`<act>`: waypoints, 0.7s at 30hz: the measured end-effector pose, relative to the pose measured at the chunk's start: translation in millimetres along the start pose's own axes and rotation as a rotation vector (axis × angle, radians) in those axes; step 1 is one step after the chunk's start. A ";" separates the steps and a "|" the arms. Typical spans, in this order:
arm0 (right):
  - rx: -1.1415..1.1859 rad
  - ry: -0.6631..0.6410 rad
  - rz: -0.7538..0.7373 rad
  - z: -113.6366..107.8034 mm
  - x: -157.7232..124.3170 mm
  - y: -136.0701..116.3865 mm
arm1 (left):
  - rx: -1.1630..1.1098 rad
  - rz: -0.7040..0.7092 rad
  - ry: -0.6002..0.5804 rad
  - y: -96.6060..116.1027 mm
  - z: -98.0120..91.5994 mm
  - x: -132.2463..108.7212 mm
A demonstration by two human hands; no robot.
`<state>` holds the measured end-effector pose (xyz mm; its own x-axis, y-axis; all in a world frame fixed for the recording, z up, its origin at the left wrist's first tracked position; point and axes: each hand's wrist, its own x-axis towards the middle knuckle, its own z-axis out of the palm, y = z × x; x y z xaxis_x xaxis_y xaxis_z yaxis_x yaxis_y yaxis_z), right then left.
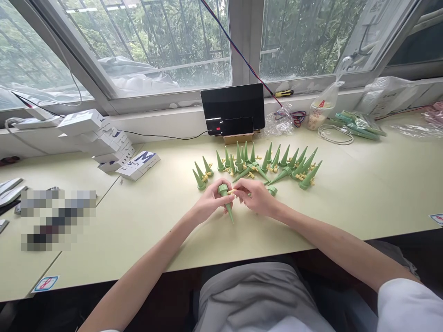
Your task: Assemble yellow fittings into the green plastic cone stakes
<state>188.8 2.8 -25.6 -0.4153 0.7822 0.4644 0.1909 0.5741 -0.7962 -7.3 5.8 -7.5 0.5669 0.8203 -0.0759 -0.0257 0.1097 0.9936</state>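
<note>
My left hand (213,199) is closed around a green plant watering spike (228,210), whose pointed tip slants down toward me. At the spike's side, just under its cap, sits a small yellow valve (231,192). The fingertips of my right hand (254,196) pinch this valve. Behind my hands, many more green spikes (238,159) with yellow valves stand or lie in a loose cluster. One green spike (272,190) lies partly hidden behind my right hand.
A black tablet (232,108) with a phone leans against the window wall. White boxes (100,138) are stacked at left, with one box (139,165) lying apart. Farther right are a bagged cup (320,113), green packets (360,124) and a coiled white cable (335,134).
</note>
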 end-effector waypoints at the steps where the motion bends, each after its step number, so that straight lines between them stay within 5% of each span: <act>1: 0.002 -0.001 -0.001 0.2 -0.1 0.4 | -0.004 0.004 -0.007 -0.2 0.0 -0.2; 21: 0.045 -0.049 0.071 0.2 -1.3 3.4 | 0.088 -0.002 0.030 1.0 4.9 -2.2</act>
<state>189.8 3.7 -29.0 -0.4453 0.8073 0.3871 0.1823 0.5051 -0.8436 -4.5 1.3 -6.0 0.5423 0.8364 -0.0793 0.0489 0.0628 0.9968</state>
